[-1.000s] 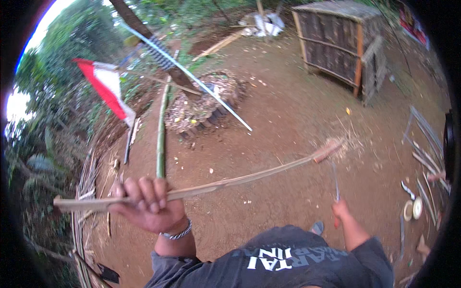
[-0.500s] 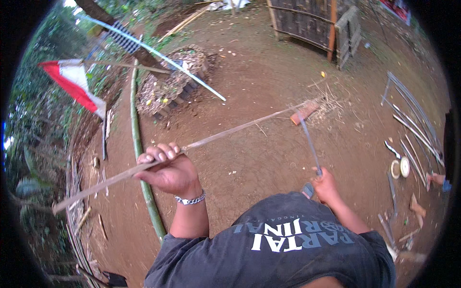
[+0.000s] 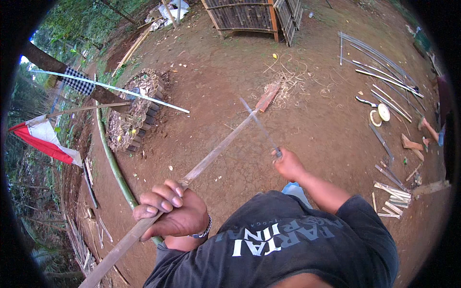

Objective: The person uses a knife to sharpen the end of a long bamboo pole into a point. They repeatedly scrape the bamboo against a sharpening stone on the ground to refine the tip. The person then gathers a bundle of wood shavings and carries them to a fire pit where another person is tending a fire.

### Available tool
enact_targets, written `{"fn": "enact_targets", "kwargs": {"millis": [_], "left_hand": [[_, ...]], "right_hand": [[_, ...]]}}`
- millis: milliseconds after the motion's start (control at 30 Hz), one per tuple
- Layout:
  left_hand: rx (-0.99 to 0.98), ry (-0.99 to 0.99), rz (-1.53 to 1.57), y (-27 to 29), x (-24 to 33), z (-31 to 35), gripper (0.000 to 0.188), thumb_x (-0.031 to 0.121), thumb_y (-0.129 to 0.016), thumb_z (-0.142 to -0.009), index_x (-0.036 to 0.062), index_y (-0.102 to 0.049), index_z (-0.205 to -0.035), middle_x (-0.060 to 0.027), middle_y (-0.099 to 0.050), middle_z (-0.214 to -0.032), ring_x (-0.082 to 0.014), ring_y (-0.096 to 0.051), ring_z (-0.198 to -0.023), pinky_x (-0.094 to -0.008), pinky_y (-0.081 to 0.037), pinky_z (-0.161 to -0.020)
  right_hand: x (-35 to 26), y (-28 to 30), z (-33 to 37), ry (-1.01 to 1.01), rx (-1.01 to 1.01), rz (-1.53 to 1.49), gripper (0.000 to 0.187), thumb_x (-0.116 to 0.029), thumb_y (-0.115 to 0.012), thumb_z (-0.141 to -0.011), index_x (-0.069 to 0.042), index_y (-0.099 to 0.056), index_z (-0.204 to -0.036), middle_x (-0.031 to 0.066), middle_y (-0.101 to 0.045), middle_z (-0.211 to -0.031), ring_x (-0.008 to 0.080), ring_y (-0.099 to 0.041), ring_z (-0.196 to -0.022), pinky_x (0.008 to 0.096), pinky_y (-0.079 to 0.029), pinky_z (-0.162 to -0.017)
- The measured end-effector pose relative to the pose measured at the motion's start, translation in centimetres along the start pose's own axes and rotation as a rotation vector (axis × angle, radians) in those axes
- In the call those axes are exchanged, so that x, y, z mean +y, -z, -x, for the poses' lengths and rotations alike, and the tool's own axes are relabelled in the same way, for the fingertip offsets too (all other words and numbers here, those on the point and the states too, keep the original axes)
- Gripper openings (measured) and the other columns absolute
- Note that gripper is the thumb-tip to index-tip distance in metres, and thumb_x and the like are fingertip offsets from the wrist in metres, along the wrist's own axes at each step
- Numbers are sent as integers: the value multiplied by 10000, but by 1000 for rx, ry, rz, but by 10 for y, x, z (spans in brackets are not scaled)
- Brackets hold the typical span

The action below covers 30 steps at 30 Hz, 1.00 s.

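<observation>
Gripping left hand [image 3: 175, 211]: closed around a long brown wooden strip [image 3: 216, 152], fingers curled over one side, thumb against the other.
Blade hand: the right hand [image 3: 288, 164] is wrapped round the handle of a long thin blade [image 3: 265, 130], somewhat blurred, which slants up and leftward.
Strip's place: slanting from the lower left edge, through the left hand, to a reddish block [image 3: 268, 98] on the bare earth ground [image 3: 216, 86]; how its far end rests there is too blurred to tell.
Crossing: blade and strip cross just short of the block; I cannot tell whether they touch.
Why so: the long grip probably steadies the strip and keeps the left fingers well apart from the edge, while the block likely backs the far end.
Shavings: thin curled shavings [image 3: 295, 79] lie loosely around the block's far side and could snag underfoot.
Left flank: a green bamboo pole [image 3: 113, 163] passes behind the left hand, perhaps limiting a step that way; beyond are a red-and-white flag [image 3: 45, 139] and a tree trunk [image 3: 48, 60] wrapped in checked cloth [image 3: 79, 81].
Right flank: split sticks [image 3: 394, 197], a white roll [image 3: 383, 112] and part of another person [image 3: 430, 129] near the edge.
Ahead: a slatted bamboo shed [image 3: 245, 21], well apart.
</observation>
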<state>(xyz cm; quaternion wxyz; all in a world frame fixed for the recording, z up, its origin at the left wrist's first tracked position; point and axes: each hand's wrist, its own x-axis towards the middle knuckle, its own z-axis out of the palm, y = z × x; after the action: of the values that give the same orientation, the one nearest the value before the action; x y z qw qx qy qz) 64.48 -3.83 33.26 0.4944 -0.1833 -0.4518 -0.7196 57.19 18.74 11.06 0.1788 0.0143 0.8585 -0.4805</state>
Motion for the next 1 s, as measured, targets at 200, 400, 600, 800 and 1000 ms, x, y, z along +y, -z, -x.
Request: {"fn": "enact_targets", "kwargs": {"millis": [200, 400, 600, 800, 1000], "left_hand": [[2, -21, -13, 2, -6, -6, 434, 584, -509, -898, 152, -537, -934, 25, -473, -741, -108, -517, -634, -289, -451, -619], [-30, 38, 96, -21, -18, -32, 426, 528, -520, -915, 106, -575, -910, 14, -485, -739, -110, -497, -660, -284, -452, -655], [-44, 1, 103, -31, -29, -60, 388, 476, -572, -901, 88, -576, -878, -8, -529, -744, -133, -516, -672, -287, -444, -647], [14, 13, 26, -60, -38, -100, 438, 504, -524, -924, 84, -546, -802, -21, -535, -714, -142, -520, -642, -294, -451, -649], [42, -37, 20, -81, -58, -120, 479, 509, -484, -944, 53, -490, -797, -42, -497, -693, -150, -511, -612, -285, -449, -601]], "right_hand": [[-43, 6, 19, 368, -46, 73, 295, -176, -643, -833, -70, -613, -1106, 162, -683, -933, 306, -668, -810, 398, -518, -723], [20, 14, -64, 62, 68, -19, 316, -181, -659, -815, -76, -611, -1109, 157, -673, -840, 305, -664, -765, 413, -509, -682], [-43, 47, -74, 324, -134, -18, 349, -178, -601, -804, -77, -584, -1137, 220, -665, -922, 390, -649, -898, 471, -505, -761], [0, 73, -157, 178, -81, -30, 355, -149, -587, -803, -70, -581, -1149, 214, -668, -923, 400, -648, -888, 484, -510, -763], [-44, 94, -153, 450, -88, 10, 341, -124, -577, -803, -73, -589, -1140, 220, -669, -905, 382, -660, -857, 473, -519, -751]]}}
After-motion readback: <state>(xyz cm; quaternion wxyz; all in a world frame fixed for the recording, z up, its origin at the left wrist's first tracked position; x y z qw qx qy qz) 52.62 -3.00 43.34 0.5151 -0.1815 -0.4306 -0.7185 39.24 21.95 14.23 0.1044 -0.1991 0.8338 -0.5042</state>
